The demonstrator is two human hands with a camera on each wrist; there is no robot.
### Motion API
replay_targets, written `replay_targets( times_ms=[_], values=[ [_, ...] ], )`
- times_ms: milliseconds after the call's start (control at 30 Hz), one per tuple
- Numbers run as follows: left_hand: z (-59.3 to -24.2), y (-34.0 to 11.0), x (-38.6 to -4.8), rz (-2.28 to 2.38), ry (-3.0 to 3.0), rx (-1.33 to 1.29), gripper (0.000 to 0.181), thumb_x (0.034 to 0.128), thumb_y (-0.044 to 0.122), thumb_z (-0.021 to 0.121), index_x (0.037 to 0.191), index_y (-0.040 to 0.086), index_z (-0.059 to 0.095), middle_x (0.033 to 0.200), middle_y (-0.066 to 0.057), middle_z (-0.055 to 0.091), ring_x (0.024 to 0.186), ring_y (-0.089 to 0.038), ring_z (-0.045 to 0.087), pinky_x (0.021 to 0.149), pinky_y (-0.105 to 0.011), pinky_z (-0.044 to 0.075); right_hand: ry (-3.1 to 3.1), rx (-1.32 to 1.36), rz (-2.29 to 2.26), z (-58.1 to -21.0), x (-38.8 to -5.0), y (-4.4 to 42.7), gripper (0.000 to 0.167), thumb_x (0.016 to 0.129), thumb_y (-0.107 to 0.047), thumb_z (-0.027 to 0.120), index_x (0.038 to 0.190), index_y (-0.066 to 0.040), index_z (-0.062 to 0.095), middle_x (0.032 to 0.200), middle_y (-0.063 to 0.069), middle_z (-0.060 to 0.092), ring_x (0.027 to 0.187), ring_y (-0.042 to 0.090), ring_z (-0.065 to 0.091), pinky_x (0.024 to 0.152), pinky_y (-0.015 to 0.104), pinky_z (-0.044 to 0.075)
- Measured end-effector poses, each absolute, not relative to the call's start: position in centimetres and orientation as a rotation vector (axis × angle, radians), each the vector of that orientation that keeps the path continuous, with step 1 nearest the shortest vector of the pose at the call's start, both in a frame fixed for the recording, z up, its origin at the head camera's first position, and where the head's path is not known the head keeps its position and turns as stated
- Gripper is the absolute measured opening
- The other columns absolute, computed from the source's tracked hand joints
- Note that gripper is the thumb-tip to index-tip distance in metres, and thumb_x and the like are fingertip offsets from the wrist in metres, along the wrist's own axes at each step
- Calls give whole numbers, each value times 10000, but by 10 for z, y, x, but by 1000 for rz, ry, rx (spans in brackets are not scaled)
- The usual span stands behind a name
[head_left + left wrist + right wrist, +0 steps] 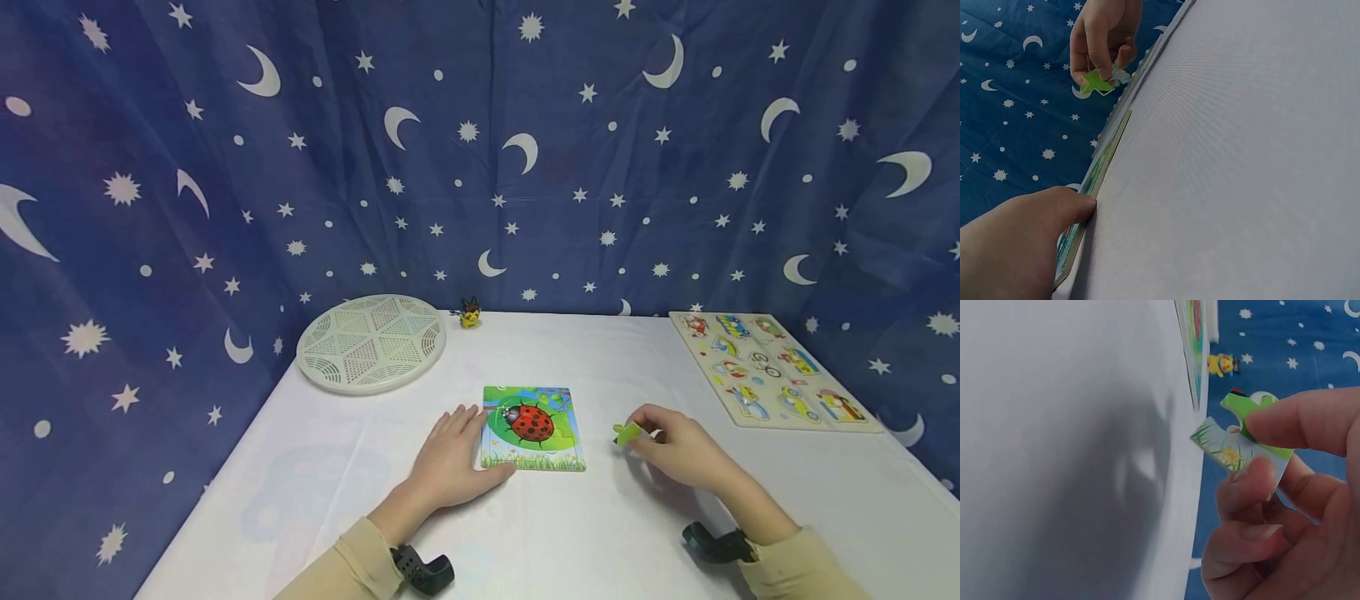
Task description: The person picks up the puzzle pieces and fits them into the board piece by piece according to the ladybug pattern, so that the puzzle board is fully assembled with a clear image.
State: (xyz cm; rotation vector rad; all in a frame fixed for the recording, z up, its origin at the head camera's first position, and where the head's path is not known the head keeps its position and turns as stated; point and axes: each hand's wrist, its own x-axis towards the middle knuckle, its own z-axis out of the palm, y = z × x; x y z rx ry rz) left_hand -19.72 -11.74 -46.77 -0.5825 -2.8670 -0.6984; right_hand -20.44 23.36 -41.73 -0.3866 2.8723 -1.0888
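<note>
A square ladybug jigsaw puzzle [532, 423] lies flat on the white table. My left hand [453, 460] rests at its left side, fingers stretched along the left edge and thumb touching the near edge. In the left wrist view, that thumb [1075, 209] lies against the board's rim. To the right of the puzzle, my right hand [675, 446] pinches a jigsaw piece [627, 433] between thumb and fingers, above the table. The right wrist view shows the piece [1235, 447] as green and pale blue, with grass and a yellow flower; fingers cover part of it.
A round, pale perforated board [371, 343] lies at the back left. Beside it stands a small yellow figurine [469, 314]. A wooden vehicle puzzle board [772, 367] lies at the back right. Behind the table hangs a blue curtain [450, 167] with moons and stars.
</note>
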Motion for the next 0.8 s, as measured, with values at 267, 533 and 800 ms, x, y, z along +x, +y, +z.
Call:
replay_targets(
  times_ms=[267,533,800],
  values=[
    [-470,-118,-198,-673,-2887,-565,934,870,684,638,1530,46,465,1575,-171,423,1501,-343,302,1246,-472,178,2891,-317,-1177,-421,-209,213,329,909,-137,724,1229,-141,648,927,67,622,717,210,578,553,329,508],
    [-470,-117,-198,-693,-2872,-584,930,871,676,639,1522,32,470,1562,-187,433,1491,-367,315,1240,-496,198,2859,-362,-1223,-420,-211,198,265,905,-108,753,1151,-138,660,863,33,648,641,195,562,496,311,498],
    [-469,-117,-198,-696,-2866,-578,919,875,657,652,1521,29,471,1563,-196,429,1491,-372,313,1241,-495,194,2768,-321,-1293,-421,-213,188,223,941,-114,724,1149,-140,648,901,48,652,622,205,581,518,315,494]
  ],
)
